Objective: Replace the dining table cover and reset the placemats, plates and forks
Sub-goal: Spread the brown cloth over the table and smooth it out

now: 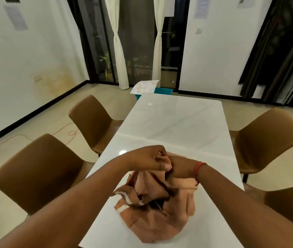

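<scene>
Four brown chairs point(90, 120) are standing on a shiny pale floor point(49, 135). White walls point(8, 59) are holding taped papers point(16, 17). White curtains point(118, 51) are hanging by dark glass doors point(138, 42). A thin red cord point(67, 133) is lying on the floor.

Glossy, seemingly marble table point(177, 122); matt cloth cover point(160, 221).

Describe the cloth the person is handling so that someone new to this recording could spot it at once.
Start at the long white marble table between the brown chairs. At its near end, under both hands, a bunched cloth hangs onto the tabletop. It is peach and brown with a white stripe, the only thing on the table.
</scene>
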